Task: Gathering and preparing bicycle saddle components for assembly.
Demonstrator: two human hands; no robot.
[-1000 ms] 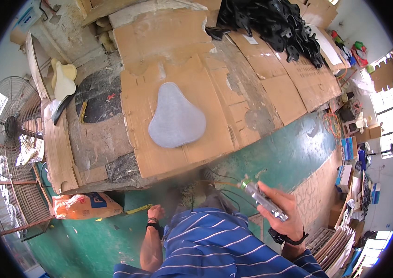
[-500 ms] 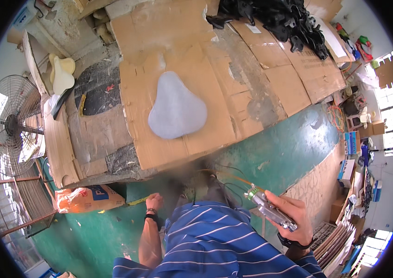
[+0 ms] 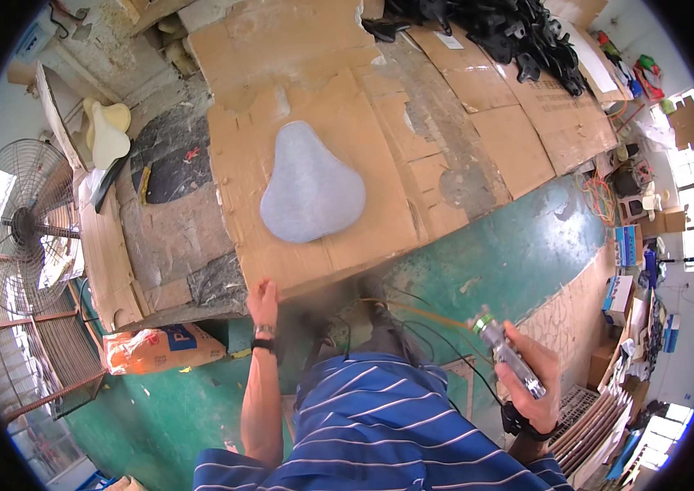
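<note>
Right hand (image 3: 531, 372): fingers clamped on spray gun (image 3: 506, 352), held well off the table (image 3: 314, 262).
Left hand (image 3: 263, 301): fingers together at table edge, near grey pad (image 3: 310, 184).

- A pale blue-grey foam pad (image 3: 312, 184) lies on a surface (image 3: 445, 139) of brown cardboard.
- The shirt (image 3: 396, 425) is blue with thin white stripes.
- The spray tool (image 3: 509, 358) is silver with a green tip.
- The floor (image 3: 527, 245) is green.
- The sack (image 3: 159, 348) is orange.
- Black parts (image 3: 511, 29) are heaped.
</note>
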